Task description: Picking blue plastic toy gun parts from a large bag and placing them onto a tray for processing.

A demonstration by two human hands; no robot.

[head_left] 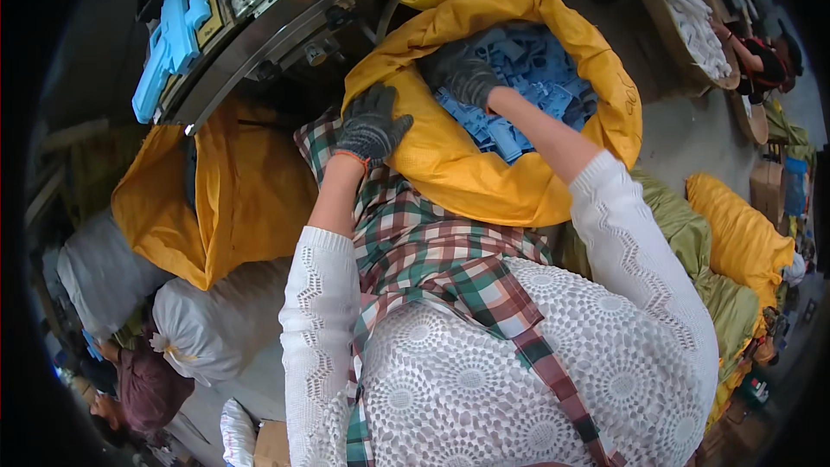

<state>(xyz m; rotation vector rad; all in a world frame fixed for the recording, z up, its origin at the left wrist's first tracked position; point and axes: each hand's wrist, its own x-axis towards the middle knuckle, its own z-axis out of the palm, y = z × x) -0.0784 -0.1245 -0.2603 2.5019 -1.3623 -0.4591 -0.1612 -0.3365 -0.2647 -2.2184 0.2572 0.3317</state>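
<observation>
A large yellow woven sack (484,182) stands in front of me with its rim rolled down. Inside lie many light blue plastic parts (540,95), some shaped like toy gun pieces. My left hand (373,124), in a dark grey knit glove, rests against the sack's left outer side with its fingers stretched out and the thumb apart. Gloved the same way, my right hand (461,76) reaches in over the parts near the far left inner wall. Its fingertips are lost in shadow, so whether they grip anything is hidden.
A blue toy gun (173,47) lies on the machine bench (294,13) at upper left. Another yellow sack (233,199) stands at left, above white sacks (229,320). At upper right, a person's arm (739,45) reaches to a bin of white parts (687,13). Green sacks (674,225) lie right.
</observation>
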